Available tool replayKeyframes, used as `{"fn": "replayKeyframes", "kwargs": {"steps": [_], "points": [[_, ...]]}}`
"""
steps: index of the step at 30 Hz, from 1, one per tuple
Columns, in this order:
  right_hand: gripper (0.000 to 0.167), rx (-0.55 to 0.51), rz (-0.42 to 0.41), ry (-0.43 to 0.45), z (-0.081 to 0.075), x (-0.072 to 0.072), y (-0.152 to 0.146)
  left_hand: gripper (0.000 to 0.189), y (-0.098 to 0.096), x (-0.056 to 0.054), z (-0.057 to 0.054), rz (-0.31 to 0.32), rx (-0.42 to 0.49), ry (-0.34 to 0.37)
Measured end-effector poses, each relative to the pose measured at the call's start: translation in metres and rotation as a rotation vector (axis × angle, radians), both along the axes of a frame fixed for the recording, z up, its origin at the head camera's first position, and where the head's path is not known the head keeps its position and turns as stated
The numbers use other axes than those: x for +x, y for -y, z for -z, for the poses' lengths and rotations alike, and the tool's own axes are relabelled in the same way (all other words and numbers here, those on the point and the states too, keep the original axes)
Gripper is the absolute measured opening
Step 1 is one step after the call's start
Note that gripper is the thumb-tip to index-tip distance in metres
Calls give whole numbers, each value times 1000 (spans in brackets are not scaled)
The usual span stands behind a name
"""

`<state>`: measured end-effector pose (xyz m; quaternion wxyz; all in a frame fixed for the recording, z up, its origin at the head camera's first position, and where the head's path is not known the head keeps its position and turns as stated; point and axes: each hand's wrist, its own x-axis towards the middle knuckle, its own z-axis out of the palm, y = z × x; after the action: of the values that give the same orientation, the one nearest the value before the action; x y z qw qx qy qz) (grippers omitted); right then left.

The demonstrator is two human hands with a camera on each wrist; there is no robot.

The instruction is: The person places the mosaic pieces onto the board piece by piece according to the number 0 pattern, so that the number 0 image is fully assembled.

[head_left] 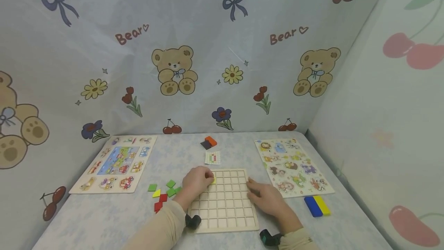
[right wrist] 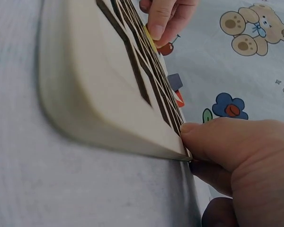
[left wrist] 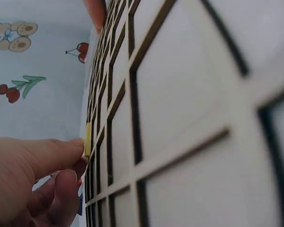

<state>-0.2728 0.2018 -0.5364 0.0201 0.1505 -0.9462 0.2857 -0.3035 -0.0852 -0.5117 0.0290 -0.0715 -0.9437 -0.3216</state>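
Note:
A pale wooden grid board with rows of square cells lies on the table before me. My left hand is over its far left corner, thumb and fingertips pinching a small yellow tile at the cells there. The tile stands edge-on in the left wrist view, partly hidden by the fingers in the head view. At the board's right side, my right hand holds the edge; in the right wrist view its thumb sits at the upper face, with a finger just below the rim.
Loose green tiles, red tiles and a yellow triangle lie left of the board. Beyond it are a pattern card and orange and dark blocks. Picture puzzles flank both sides; blue and yellow blocks lie right.

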Motion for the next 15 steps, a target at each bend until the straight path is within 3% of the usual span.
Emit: {"fn": "replayKeyframes", "kwargs": {"steps": [5, 12, 15], "points": [[42, 30, 16, -5, 0, 4, -1, 17, 19, 10, -7, -103, 43, 19], [43, 15, 20, 0, -2, 3, 1, 27, 98, 30, -26, -295, 34, 27], [43, 24, 20, 5, -3, 1, 2, 29, 123, 38, -27, -310, 52, 60]]}}
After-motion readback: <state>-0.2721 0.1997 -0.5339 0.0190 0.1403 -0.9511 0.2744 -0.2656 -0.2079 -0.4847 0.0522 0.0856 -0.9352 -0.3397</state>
